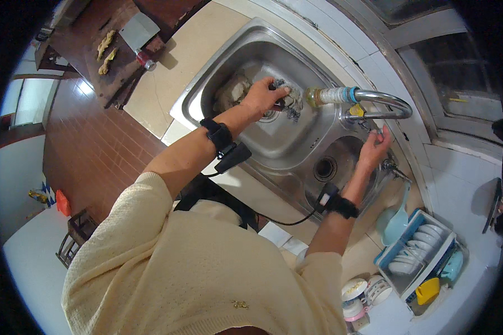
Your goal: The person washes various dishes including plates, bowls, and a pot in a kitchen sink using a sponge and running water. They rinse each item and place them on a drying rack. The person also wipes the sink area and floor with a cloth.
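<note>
My left hand (263, 97) grips a mottled grey and dark soft piece (292, 104) over the large basin of a stainless steel sink (285, 138). What the piece is, I cannot tell. Another pale, greyish lump (236, 91) lies in that basin, left of the hand. My right hand (373, 148) is up at the base of the chrome faucet (396, 96), its fingers bent close to the small handle (364, 124). Whether they close on it is unclear. A wrapped sleeve (333, 95) with a blue band covers the spout's end, pointing over the large basin.
A small basin (347, 155) adjoins the large one. Right of it are a pale blue ladle (397, 224), a dish rack (419, 251) of white bowls, and stacked enamelware (377, 291). At upper left, a cleaver (139, 30) and ginger (105, 44) lie on a wooden table (81, 46).
</note>
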Tool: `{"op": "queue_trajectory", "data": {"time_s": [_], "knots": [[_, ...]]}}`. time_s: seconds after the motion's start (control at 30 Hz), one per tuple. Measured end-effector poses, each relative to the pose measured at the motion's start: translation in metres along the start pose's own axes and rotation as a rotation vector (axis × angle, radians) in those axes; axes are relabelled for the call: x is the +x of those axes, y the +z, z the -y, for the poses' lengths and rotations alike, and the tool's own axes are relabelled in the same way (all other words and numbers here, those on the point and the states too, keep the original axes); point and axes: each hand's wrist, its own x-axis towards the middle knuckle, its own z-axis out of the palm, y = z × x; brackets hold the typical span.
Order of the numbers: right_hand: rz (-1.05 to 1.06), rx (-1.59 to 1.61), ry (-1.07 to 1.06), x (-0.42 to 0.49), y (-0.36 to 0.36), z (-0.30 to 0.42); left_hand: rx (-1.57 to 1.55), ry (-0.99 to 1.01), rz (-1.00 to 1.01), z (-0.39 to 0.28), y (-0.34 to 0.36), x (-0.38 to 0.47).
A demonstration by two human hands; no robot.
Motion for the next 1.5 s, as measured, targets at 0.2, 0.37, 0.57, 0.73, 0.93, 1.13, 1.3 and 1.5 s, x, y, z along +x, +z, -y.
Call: {"op": "queue_trajectory", "data": {"time_s": [0.2,0.37,0.57,0.73,0.93,1.13,1.3,1.5], "knots": [[0.214,0.133,-0.187,0.009,0.011,-0.031,-0.057,-0.101,-0.036,0.015,0.007,0.01],[0.266,-0.114,-0.346,-0.042,-0.009,-0.008,0.27,0.113,-0.122,0.048,0.034,0.036],[0.593,0.441,0.262,-0.097,0.023,0.054,0.261,0.207,0.164,0.066,0.076,0.026],[0.8,0.651,0.46,-0.087,0.056,0.038,0.095,0.115,0.068,0.043,0.054,0.021],[0.881,0.482,0.461,-0.086,0.095,0.016,0.515,0.388,0.331,0.031,0.001,0.019],[0.875,0.471,0.455,-0.086,0.103,0.01,0.567,0.404,0.103,0.044,0.015,0.014],[0.839,0.519,0.372,-0.074,0.086,-0.013,0.22,0.296,0.061,0.055,0.039,0.026],[0.7,0.226,0.391,-0.061,0.102,-0.03,0.334,0.307,0.112,0.057,0.042,0.029]]}}
